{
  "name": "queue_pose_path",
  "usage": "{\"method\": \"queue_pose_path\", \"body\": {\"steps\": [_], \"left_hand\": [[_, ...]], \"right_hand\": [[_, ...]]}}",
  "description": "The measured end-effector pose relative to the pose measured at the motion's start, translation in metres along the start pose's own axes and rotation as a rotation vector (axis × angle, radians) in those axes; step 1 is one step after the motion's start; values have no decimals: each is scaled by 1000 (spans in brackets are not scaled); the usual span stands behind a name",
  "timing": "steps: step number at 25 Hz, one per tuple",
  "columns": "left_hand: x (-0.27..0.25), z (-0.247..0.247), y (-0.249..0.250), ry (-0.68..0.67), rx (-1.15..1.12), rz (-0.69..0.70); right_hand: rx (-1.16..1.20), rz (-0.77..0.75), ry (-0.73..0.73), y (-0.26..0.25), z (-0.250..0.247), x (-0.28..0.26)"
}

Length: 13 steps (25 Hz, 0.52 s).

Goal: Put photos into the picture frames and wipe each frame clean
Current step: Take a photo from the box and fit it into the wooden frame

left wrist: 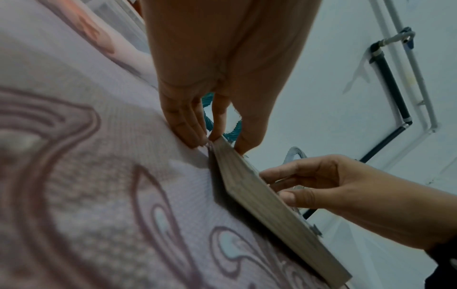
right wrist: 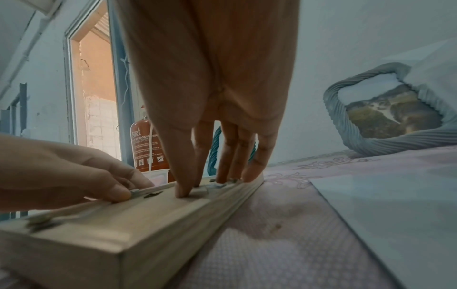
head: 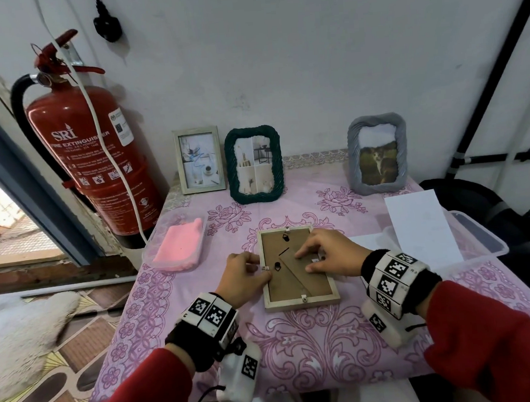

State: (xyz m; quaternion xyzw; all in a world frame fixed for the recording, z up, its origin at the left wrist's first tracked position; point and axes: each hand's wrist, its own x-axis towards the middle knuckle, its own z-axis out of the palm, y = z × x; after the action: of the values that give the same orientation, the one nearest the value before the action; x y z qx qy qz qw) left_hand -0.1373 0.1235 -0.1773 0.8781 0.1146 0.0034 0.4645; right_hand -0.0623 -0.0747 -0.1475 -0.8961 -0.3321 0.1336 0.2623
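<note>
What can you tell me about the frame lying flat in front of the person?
The pale wooden frame lies face down on the pink floral tablecloth. Its brown backing board, with a folded stand and small metal clips, faces up. The left hand works a clip at its left edge; the right hand presses fingertips on the backing.

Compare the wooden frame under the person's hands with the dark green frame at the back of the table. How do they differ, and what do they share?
The wooden frame lies face down, its brown backing up; the dark green frame stands upright, showing a photo. The wooden frame has straight, plain edges; the green frame has a twisted rope-like rim and rounded corners. Both hands touch the wooden frame; nothing touches the green one. Both are rectangular and on the pink tablecloth.
</note>
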Motion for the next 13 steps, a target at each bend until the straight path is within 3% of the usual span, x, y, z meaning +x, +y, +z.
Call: {"method": "queue_pose_path", "body": {"steps": [7,13], "left_hand": [[-9,2,9,-6,-482,-13],[-21,1,34,9,-684,121]], "right_hand": [[108,3,76,-2,-1,-9],[274,-62,347,-17,-9,-15]]}}
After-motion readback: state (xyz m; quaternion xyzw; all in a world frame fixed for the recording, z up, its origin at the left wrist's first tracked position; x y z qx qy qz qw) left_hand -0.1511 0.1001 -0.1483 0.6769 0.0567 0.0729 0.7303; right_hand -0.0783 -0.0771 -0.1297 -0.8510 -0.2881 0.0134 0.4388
